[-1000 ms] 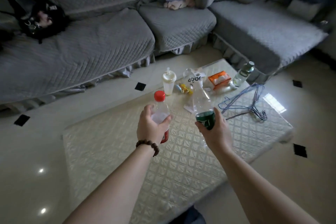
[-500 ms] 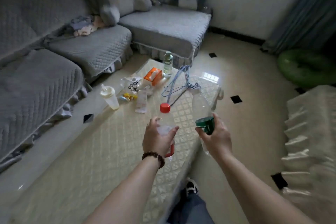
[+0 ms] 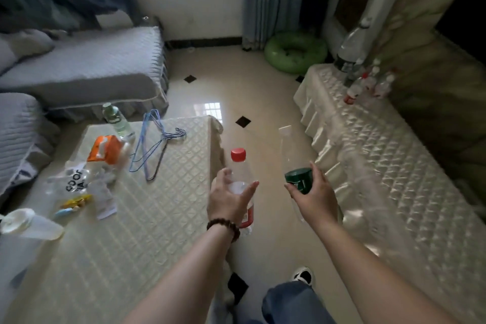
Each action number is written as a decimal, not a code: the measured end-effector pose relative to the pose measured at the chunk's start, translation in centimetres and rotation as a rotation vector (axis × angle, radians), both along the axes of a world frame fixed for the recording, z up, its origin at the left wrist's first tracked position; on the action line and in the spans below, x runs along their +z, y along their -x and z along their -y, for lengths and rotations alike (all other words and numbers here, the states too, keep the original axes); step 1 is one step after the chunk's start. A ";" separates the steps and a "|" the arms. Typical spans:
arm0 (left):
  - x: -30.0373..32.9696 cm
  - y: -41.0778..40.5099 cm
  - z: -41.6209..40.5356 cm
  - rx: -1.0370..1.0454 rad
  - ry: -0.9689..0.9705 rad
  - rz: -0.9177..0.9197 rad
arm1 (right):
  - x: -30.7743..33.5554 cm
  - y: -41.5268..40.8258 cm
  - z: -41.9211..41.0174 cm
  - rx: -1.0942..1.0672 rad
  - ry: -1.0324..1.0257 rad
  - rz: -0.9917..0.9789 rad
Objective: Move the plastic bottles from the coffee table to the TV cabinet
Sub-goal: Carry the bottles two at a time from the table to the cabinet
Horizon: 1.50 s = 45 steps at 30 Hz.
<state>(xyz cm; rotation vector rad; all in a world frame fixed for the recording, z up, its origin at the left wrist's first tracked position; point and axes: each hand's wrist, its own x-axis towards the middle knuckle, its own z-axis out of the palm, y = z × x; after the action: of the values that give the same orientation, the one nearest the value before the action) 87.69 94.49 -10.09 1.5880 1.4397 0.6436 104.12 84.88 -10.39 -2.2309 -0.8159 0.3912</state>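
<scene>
- Clear plastic is what I am carrying in both hands: my left hand [image 3: 231, 200] is wrapping its grip around a red-capped bottle [image 3: 240, 181], and my right hand [image 3: 314, 197] is closing its grip on a bottle with a dark green label [image 3: 294, 166] that seems to have no cap.
- Both bottles are hanging over the tiled floor [image 3: 236, 97], in the gap between the coffee table [image 3: 147, 208] on my left and the TV cabinet [image 3: 410, 166] on my right, touching neither.
- I am judging this as the carry step: two bottles are off the table and not yet set down.
- A cluster of bottles [image 3: 368, 81] is already standing at the cabinet's far end, close to the wall.
- One green-labelled bottle [image 3: 115, 121] is waiting at the far edge of the table, beside the orange tissue pack [image 3: 105, 148] and the blue wire hangers [image 3: 155, 144]; I expect it needs another trip.
- Next I am planning to swing both arms right and lower the bottles upright onto the quilted cabinet cover near me or beside the cluster.
- These bottles look empty or nearly so and light, so I am expecting to set each base flat before letting go, as the padded cloth could tip them.
</scene>
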 end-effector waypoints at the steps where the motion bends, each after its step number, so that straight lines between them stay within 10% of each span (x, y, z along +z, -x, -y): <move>1: 0.0 -1.5 0.1 -0.040 -0.006 -0.005 | 0.0 -1.2 0.6 -0.031 0.003 0.009; 26: -0.6 -40.8 -1.5 -0.420 0.075 -0.004 | -2.5 -34.1 4.4 -0.474 0.012 -0.078; 45: -7.2 -67.0 -22.7 -0.746 0.129 -0.098 | -7.5 -54.6 -13.4 -0.835 0.031 -0.177</move>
<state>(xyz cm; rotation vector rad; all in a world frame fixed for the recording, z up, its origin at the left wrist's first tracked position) 154.65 117.23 -17.33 1.8957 0.8225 0.0337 158.72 98.28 -17.88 -2.2944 0.2413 0.1808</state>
